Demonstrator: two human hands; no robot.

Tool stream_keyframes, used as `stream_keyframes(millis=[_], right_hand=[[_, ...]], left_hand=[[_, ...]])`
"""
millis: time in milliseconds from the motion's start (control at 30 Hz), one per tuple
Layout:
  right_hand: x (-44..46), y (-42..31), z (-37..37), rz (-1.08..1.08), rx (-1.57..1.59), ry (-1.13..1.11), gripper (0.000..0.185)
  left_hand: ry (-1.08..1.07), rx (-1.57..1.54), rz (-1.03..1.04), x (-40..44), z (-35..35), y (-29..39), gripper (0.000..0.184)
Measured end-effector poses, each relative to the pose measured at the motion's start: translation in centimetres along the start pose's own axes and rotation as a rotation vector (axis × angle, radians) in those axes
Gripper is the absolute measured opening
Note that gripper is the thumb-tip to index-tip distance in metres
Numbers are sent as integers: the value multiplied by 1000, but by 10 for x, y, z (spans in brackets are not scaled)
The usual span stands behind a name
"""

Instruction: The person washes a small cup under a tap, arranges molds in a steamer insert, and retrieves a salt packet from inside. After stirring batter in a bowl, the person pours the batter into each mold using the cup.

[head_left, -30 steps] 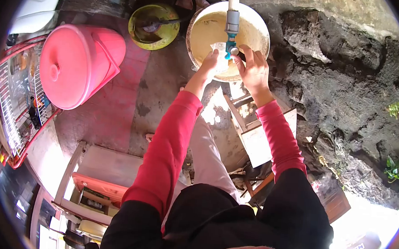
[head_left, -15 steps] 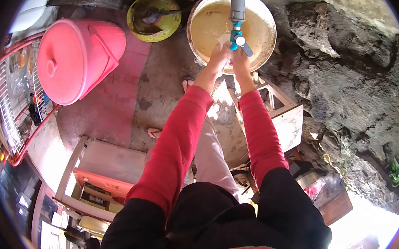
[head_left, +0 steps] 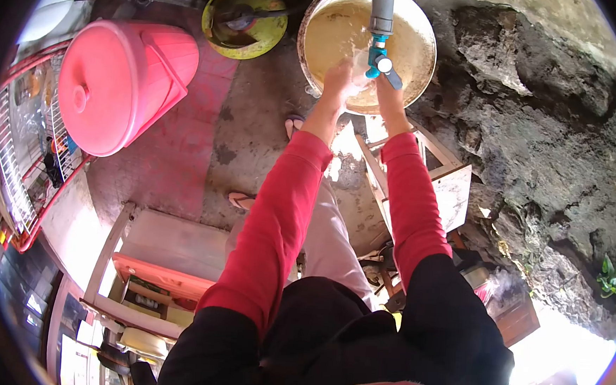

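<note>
Both my arms reach forward over a large round tub (head_left: 425,37) with a stained, pale inside, holding water. Above it hangs a grey pipe with a turquoise tap (head_left: 378,55) and a dark lever. My left hand (head_left: 339,80) is left of the spout, its fingers curled against a pale, translucent thing (head_left: 360,70) under the tap; whether that is a clear object or running water I cannot make out. My right hand (head_left: 390,97) is just below the tap lever, its fingers mostly hidden by the tap.
A pink lidded bucket (head_left: 103,88) stands at left beside a wire dish rack (head_left: 17,164). A yellow-green basin (head_left: 250,46) with a dark pan-like item sits left of the tub. Rough rock (head_left: 516,135) rises at right. A wooden stand (head_left: 449,194) is below the tub.
The view has shifted slightly, so the tub and tap appear further right. My left hand has moved a little away from the right, widening the gap between them.
</note>
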State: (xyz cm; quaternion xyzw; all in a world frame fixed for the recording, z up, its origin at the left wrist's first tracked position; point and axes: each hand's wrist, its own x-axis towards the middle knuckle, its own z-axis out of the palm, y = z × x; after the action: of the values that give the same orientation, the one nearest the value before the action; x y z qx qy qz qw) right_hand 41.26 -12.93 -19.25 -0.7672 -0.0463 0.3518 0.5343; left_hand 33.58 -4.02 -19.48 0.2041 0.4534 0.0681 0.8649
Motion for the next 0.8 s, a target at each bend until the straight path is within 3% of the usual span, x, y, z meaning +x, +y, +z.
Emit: stream_keyframes(millis=[100,167,233,300,367,400,467,533,633,667,767,800], right_hand=[[2,-3,-16,-74,25,-111,20],[4,-2,-18,-90,40,-83,21],[4,0,-20,-122,-289,-67,21],[-2,8,-14,-227,-344,-59,21],[-10,8,-4,-334,-395,-53,22],[-16,-1,1,-305,-306,-23,21],[-23,-12,3,-273,-218,8,20],[-25,-15,-1,-562,-608,-32,16],[-23,-12,-2,-611,-758,-197,14],[-24,-19,-3,-445,-768,-332,15],[-21,-22,-1,-373,-793,-426,15],[-17,-19,-2,-461,-827,-454,16]], left_hand=[[23,154,-79,17,-11,3,36],[-34,499,130,30,-21,-9,35],[-74,626,112,10,-10,11,37],[-113,754,95,4,-13,9,40],[-106,1246,708,0,-20,2,51],[-174,1328,624,-4,-19,10,60],[-153,1361,586,-6,-14,20,56],[-131,1390,545,-7,-14,25,52],[-255,1370,462,-4,-15,32,47],[-304,1386,487,-7,-13,35,45],[-331,1389,538,-9,-15,36,44],[-311,1375,571,-6,-17,34,44]])
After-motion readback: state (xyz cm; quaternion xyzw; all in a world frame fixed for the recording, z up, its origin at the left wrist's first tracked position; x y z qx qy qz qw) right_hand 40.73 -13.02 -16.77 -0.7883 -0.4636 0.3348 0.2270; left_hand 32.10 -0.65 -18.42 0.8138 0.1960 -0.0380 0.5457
